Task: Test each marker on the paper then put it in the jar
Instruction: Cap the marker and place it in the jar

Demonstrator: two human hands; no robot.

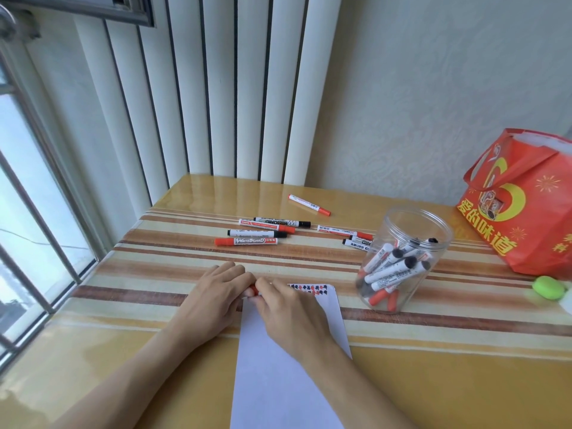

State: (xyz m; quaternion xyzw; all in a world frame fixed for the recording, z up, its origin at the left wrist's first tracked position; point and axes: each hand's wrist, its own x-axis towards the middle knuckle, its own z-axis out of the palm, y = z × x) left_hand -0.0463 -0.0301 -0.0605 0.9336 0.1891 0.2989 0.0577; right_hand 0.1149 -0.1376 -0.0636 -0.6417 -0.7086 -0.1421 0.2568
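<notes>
My left hand [216, 297] and my right hand [288, 308] meet at the top left corner of the white paper [278, 382]. Between their fingers they hold a red marker [253, 290]; only a small red bit of it shows. The paper's top edge carries a row of black and red test marks [309, 288]. A clear plastic jar [402, 258] stands open to the right with several black and red markers inside. Several loose markers [263, 232] lie on the table beyond my hands, one more [309, 204] farther back.
A red gift bag [523, 205] stands at the back right of the striped table [154, 267]. A small green object [551, 287] lies by the right edge. White radiator columns [235, 88] rise behind the table, a window at the left.
</notes>
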